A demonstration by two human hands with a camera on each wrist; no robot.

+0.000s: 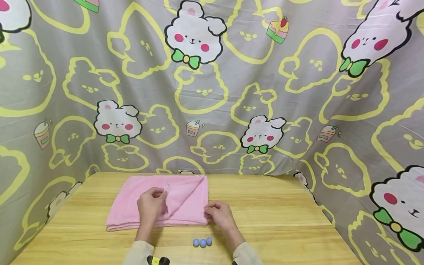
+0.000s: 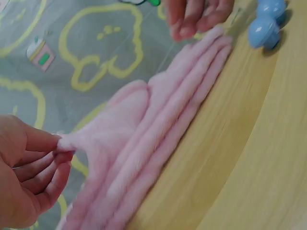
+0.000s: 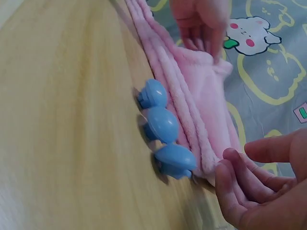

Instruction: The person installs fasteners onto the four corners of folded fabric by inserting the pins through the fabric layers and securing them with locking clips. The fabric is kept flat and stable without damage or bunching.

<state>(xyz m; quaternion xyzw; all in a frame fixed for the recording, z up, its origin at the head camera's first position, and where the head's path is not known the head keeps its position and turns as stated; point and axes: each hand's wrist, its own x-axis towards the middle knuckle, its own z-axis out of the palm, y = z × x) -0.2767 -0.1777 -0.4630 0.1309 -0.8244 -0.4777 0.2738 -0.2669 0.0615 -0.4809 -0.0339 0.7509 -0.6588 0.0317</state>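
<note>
A folded pink plush cloth [image 1: 132,202] lies in several layers on the wooden table, its top layer turned back along a slanting line. My left hand [image 1: 152,204] pinches a bit of that top layer between thumb and fingers and holds it raised, as the left wrist view shows at the left hand [image 2: 33,172]. Beside the cloth's right edge is my right hand [image 1: 221,215]. In the right wrist view the right hand [image 3: 264,177] has thumb and fingers loosely bent and apart, nothing between them; whether a fingertip touches the cloth I cannot tell.
Three small blue rounded pieces [image 1: 203,243] with stubby bases sit in a row on the table [image 1: 281,221], in front of the cloth's near right corner. A grey curtain [image 1: 212,92] printed with rabbits hangs behind and along both sides.
</note>
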